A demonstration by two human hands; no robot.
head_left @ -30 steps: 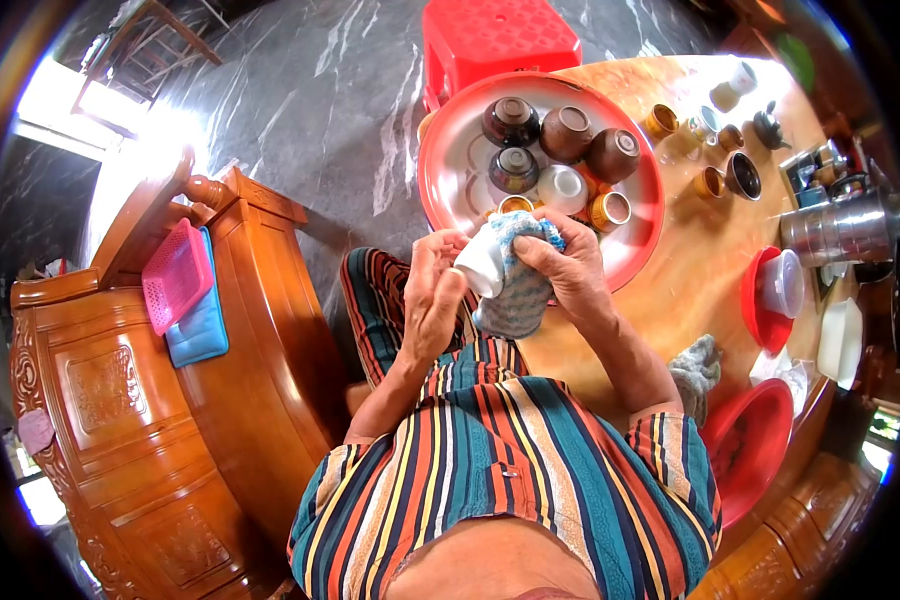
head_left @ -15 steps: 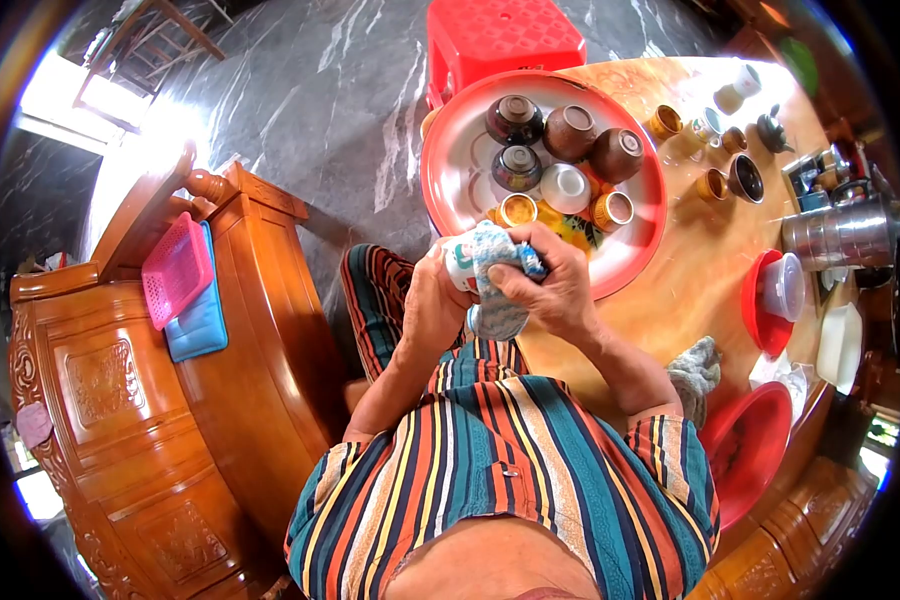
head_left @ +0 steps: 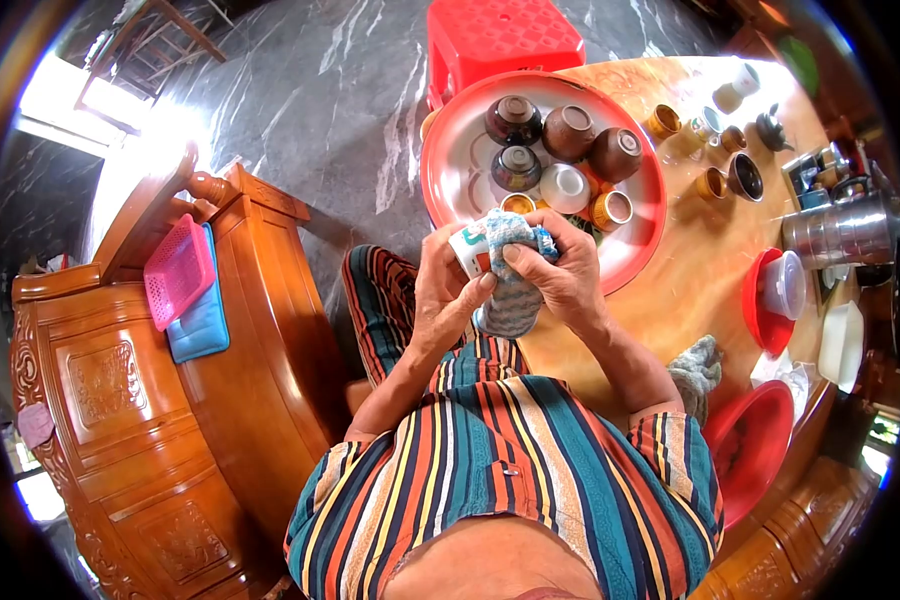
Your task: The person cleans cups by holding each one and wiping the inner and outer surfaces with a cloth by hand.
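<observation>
My left hand (head_left: 440, 288) is closed around a white cup (head_left: 470, 248) with green and red print, its thumb pressed across the near side. My right hand (head_left: 570, 268) grips a blue-and-white cloth (head_left: 511, 295) that covers the cup's right side and hangs below it. Whether fingers or cloth reach inside the cup is hidden. Just beyond my hands lies a round red-rimmed tray (head_left: 655, 225). On it stand several upturned dark cups (head_left: 573, 133), a white cup (head_left: 565, 188) and yellow-brown cups (head_left: 612, 210).
Right of the tray, the wooden table (head_left: 685, 275) bears small brown cups (head_left: 711, 183), a dark bowl (head_left: 745, 178), a grey cloth (head_left: 695, 375) and a red basin (head_left: 750, 450). A red stool (head_left: 505, 45) stands behind. To my left is a wooden bench (head_left: 260, 330) with a pink basket (head_left: 180, 272).
The cup and cloth have turned and tilted between my hands. My left thumb has come across the cup toward the cloth, and my right hand has shifted slightly right.
</observation>
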